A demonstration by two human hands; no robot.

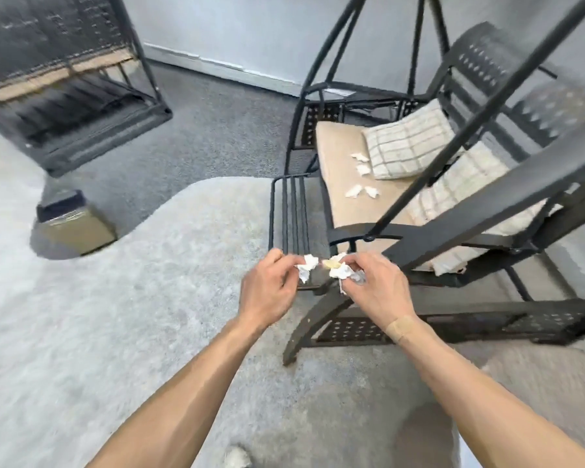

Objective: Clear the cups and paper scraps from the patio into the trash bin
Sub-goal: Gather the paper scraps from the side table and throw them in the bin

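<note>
Both hands pinching crumpled paper scraps, left hand [267, 292] one [306, 266], right hand [374, 292] a wad [341, 270], trash bin [75, 224] well apart at left; loose grip risking dropped scraps on rug [149, 298].

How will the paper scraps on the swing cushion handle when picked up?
The paper scraps look crumpled and thin, so probably very light and floppy, crushing easily in a pinch. Lying loose on the soft cushion, they may slide or scatter if brushed.
</note>
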